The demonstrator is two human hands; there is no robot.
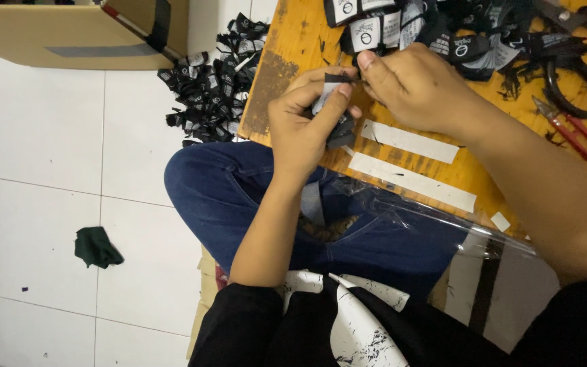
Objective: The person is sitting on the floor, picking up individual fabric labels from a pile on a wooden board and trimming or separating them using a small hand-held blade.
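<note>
**Both hands closed on a small label at the table edge**

While the hands met over the near edge of the table (287,47), a label (325,95), white with a black end, sat pinched between them. The left hand (304,126) curled around it from below, thumb and forefinger clamped on the strip, with a small dark bundle (342,130) tucked under the lower fingers. The right hand (412,85) came in from the other side, its thumb and fingertips pressed onto the label's black end, touching the left fingers.

Just past the fingertips lay a heap of labels (402,27) on the table. Just below the right hand, two white strips (412,180) lay flat on the wood. Well beyond the right wrist sat red snips (575,132), with black scissors (579,81) beside them. Off the table, beyond the left knuckles, a pile of black scraps (208,88) covered the floor (42,136) beside a cardboard box (69,30). A clear plastic sheet (436,214) hung over the blue-jeaned knee (219,187) under the left forearm. Far from both hands, a dark green cloth (96,247) lay on the tiles.
</note>
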